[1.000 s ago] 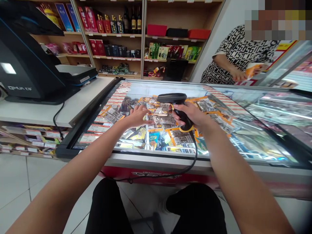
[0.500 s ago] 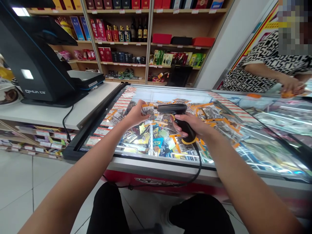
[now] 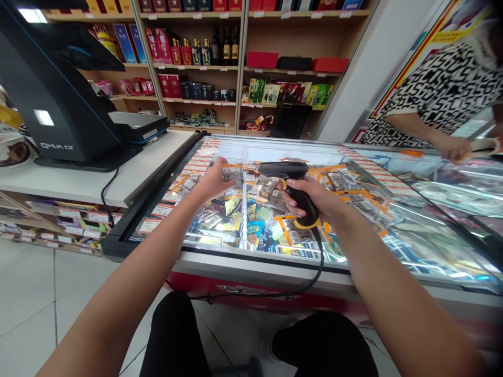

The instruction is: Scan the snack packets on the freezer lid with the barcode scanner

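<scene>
Pinched between thumb and fingers of left hand (image 3: 214, 180): clear packet (image 3: 237, 175) with orange trim, just left of frame centre. Gripped in right hand (image 3: 315, 195), fingers curled round the handle: black scanner (image 3: 283, 168), aimed left. Can't tell if pressing the trigger. For best results, probably: hold packet by its edge, thumb off the label, face square to scanner nose; tilt slightly against plastic glare. Relative to fingers: packet right at left fingertips, poking out rightward, just beside scanner nose; can't tell if touching. Beneath, mid-frame: loose packets (image 3: 301, 233) at glass-topped freezer (image 3: 259, 256). Draped over its front, lower centre: cable (image 3: 320, 256). Farther out: scale (image 3: 65, 110) upper left, shelves (image 3: 286, 32) top centre, another person's hand (image 3: 456, 148) upper right.
</scene>
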`<state>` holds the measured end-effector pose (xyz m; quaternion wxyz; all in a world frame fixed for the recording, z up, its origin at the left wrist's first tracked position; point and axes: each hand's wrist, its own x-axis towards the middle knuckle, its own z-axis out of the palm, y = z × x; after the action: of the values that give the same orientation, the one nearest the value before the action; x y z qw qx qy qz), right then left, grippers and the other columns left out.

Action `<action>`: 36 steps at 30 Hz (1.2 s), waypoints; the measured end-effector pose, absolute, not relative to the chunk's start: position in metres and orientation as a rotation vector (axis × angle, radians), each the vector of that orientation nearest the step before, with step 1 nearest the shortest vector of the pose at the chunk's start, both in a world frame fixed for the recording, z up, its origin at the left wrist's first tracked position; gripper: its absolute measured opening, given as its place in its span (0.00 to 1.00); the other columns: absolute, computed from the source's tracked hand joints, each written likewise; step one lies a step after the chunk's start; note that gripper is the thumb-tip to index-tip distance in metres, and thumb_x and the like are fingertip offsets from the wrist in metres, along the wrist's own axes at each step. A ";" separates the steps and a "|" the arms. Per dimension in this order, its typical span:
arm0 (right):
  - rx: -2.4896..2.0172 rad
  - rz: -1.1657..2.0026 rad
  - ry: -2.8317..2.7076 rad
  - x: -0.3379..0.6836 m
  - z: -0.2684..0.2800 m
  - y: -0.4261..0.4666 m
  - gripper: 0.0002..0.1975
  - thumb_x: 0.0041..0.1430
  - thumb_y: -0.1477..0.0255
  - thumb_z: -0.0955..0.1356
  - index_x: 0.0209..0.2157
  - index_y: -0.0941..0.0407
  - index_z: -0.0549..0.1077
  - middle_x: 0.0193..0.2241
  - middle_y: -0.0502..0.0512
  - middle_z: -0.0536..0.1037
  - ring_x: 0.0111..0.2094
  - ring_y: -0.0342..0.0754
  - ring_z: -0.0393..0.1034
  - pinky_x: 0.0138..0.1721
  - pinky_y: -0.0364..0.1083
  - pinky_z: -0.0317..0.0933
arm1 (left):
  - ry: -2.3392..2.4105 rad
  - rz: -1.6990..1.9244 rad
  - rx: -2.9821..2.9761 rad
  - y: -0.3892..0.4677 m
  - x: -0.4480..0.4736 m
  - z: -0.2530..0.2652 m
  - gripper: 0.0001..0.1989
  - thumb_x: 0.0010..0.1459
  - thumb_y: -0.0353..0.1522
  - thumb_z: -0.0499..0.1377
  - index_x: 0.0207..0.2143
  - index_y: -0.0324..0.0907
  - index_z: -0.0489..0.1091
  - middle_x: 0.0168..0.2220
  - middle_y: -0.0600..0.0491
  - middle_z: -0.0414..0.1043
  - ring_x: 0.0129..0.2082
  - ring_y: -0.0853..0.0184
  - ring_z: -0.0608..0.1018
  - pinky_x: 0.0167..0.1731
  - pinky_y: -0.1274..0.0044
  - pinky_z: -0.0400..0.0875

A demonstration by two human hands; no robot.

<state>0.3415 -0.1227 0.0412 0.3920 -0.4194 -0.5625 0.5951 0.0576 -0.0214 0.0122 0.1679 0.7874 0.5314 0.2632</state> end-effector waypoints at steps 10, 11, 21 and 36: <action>-1.069 1.430 -1.250 0.342 0.040 -0.116 0.15 0.62 0.59 0.74 0.40 0.54 0.72 0.22 0.47 0.70 0.17 0.41 0.61 0.17 0.42 0.58 | 2.263 0.738 2.286 -0.020 0.020 0.023 0.26 0.62 0.42 0.62 0.57 0.37 0.68 0.65 0.28 0.62 0.67 0.35 0.63 0.63 0.48 0.59; -1.074 1.433 -1.246 0.342 0.040 -0.116 0.15 0.62 0.58 0.74 0.40 0.54 0.72 0.22 0.47 0.70 0.17 0.41 0.61 0.17 0.43 0.58 | 2.138 0.756 2.348 -0.022 0.032 0.020 0.25 0.64 0.43 0.61 0.58 0.39 0.68 0.65 0.31 0.64 0.66 0.37 0.64 0.63 0.49 0.59; -1.098 1.440 -1.240 0.340 0.041 -0.117 0.15 0.61 0.59 0.75 0.39 0.54 0.72 0.22 0.48 0.70 0.16 0.41 0.61 0.16 0.43 0.58 | 1.469 0.513 2.401 -0.034 0.107 -0.013 0.26 0.59 0.49 0.66 0.52 0.43 0.69 0.58 0.39 0.73 0.61 0.43 0.71 0.58 0.56 0.65; -1.029 1.672 -1.154 0.340 0.046 -0.118 0.19 0.56 0.57 0.77 0.36 0.54 0.68 0.21 0.44 0.66 0.15 0.38 0.55 0.16 0.40 0.54 | 1.540 0.820 2.105 -0.030 0.090 -0.009 0.20 0.61 0.40 0.67 0.39 0.47 0.56 0.41 0.48 0.75 0.41 0.56 0.78 0.36 0.70 0.66</action>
<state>0.3402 -0.1180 0.0461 0.4186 -0.4104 -0.4601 0.6668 0.0902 -0.0299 -0.0085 0.2023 0.7539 0.5517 0.2939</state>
